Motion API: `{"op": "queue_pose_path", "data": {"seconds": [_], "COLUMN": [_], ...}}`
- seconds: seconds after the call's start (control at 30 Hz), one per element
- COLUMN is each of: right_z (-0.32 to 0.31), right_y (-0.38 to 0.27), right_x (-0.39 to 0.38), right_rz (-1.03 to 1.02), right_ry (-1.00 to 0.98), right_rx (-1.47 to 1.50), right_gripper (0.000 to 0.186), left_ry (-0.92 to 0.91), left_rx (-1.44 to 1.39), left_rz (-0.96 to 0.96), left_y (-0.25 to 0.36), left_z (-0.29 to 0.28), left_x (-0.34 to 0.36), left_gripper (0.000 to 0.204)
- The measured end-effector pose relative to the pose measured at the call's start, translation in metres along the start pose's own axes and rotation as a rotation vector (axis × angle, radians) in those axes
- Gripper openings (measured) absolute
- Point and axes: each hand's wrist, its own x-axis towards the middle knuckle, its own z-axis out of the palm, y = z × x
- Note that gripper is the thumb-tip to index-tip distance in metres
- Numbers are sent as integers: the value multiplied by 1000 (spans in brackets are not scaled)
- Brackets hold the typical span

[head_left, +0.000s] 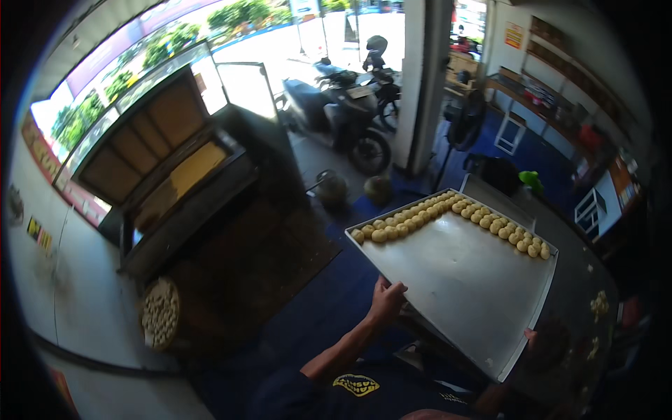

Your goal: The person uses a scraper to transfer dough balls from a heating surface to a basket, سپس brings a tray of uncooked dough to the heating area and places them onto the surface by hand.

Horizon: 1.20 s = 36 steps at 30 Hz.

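Observation:
A large square metal tray [462, 273] is held up in front of me, tilted. Round pale-yellow dough balls [408, 220] line its far left edge, and more dough balls [500, 227] run along its far right edge; the rest of its surface is bare. My left hand [387, 299] grips the near left edge, thumb on top. At the right edge, part of my right hand [532, 337] shows, its fingers curled over the rim; the tray and shadow hide most of it.
A dark worktable [591, 280] with dough scraps [599, 303] stands at the right. A long box [189, 171] with a raised lid and a round basket [161, 313] of pale pieces are at the left. Beyond are a motorbike [336, 119], a pillar [421, 91] and a standing fan [465, 119].

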Motion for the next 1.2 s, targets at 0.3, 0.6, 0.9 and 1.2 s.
{"op": "queue_pose_path", "data": {"seconds": [0.3, 0.6, 0.9, 1.2], "right_z": [247, 447, 687, 882], "right_y": [187, 381, 554, 689], "right_x": [-13, 8, 6, -36], "right_rz": [410, 555, 586, 664], "right_ry": [-636, -913, -1180, -1400], "right_rx": [-165, -334, -395, -460], "right_gripper": [62, 60, 58, 44], "left_ry": [460, 822, 1000, 1159], "left_rx": [-105, -233, -202, -199], "left_rz": [523, 970, 1186, 1311], "left_y": [185, 291, 439, 579], "left_z": [-190, -301, -415, -511], "left_x": [-113, -155, -102, -79], "left_gripper": [40, 38, 48, 47]}}
